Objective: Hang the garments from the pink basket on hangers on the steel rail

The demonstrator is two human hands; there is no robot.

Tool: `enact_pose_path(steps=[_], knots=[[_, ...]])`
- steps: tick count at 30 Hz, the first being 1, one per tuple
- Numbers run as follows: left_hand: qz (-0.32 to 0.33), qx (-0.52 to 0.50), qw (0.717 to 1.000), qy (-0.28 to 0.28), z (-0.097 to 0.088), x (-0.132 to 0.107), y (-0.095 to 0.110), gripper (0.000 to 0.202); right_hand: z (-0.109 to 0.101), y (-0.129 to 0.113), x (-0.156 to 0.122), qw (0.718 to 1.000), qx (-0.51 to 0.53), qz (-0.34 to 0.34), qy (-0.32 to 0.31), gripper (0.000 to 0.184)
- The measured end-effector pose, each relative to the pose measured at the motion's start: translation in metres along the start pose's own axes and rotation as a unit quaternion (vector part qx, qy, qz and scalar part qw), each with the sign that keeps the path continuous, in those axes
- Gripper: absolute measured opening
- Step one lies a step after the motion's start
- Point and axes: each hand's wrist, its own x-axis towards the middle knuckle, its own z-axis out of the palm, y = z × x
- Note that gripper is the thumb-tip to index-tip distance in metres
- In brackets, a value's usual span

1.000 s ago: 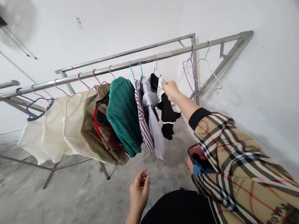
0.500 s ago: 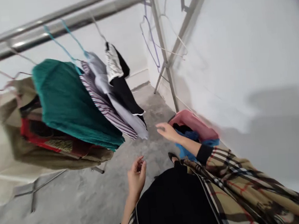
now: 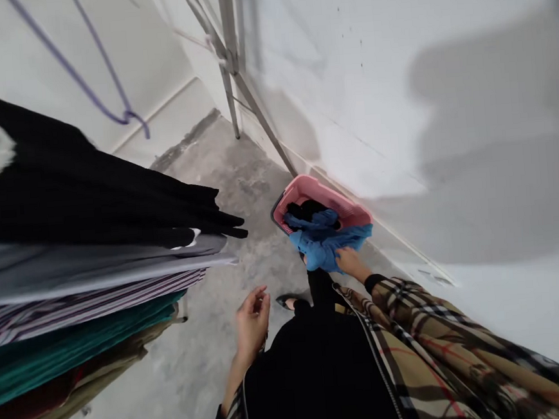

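Note:
My right hand (image 3: pixel 350 262) reaches down to a pink laundry basket (image 3: pixel 335 198) on the floor by the wall and closes on a blue garment (image 3: pixel 321 245) that spills over the basket's near rim. A dark piece lies deeper in the basket. My left hand (image 3: pixel 251 321) hangs in front of my waist with its fingers loosely curled and nothing in it. Hung clothes fill the left side: a black garment (image 3: pixel 89 198), a grey one (image 3: pixel 85 270), a striped one (image 3: pixel 74 306) and a teal one (image 3: pixel 54 363).
A purple hanger (image 3: pixel 101 94) dangles near the top left. The metal rack's legs (image 3: pixel 229 58) stand in the corner behind the basket. A white wall (image 3: pixel 444 93) runs along the right. The floor (image 3: pixel 176 372) is bare grey concrete. My black shoe tip (image 3: pixel 287 301) shows below.
My right hand left the hung black garment, dropped to the basket and took hold of the blue garment. My view tilted down toward the floor. The left hand barely moved.

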Motion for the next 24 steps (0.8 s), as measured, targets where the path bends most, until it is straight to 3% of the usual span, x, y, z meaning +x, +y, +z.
enact_pose_path(steps=[6,12,16,19,22,24], knots=[[-0.053,0.020,0.997,-0.045,0.025,0.024,0.022,0.035,-0.001,-0.002,0.061,0.991,0.098,0.020,-0.086,0.035],[-0.100,0.028,0.993,-0.059,0.040,0.037,0.017,0.036,-0.003,-0.008,0.077,0.954,0.258,-0.020,-0.149,0.031],[-0.159,-0.013,0.983,-0.088,0.057,0.053,0.006,0.042,-0.013,-0.009,0.057,0.917,0.354,-0.060,-0.174,0.028],[-0.253,-0.100,0.958,-0.092,0.075,0.071,0.004,0.061,-0.029,-0.010,0.024,0.871,0.426,-0.107,-0.220,0.041],[-0.357,-0.226,0.898,-0.127,0.096,0.093,0.011,0.077,-0.051,-0.019,-0.017,0.809,0.476,-0.166,-0.303,0.050],[-0.389,-0.301,0.847,-0.200,0.110,0.107,0.018,0.075,-0.065,-0.033,-0.042,0.764,0.487,-0.206,-0.371,0.053]])
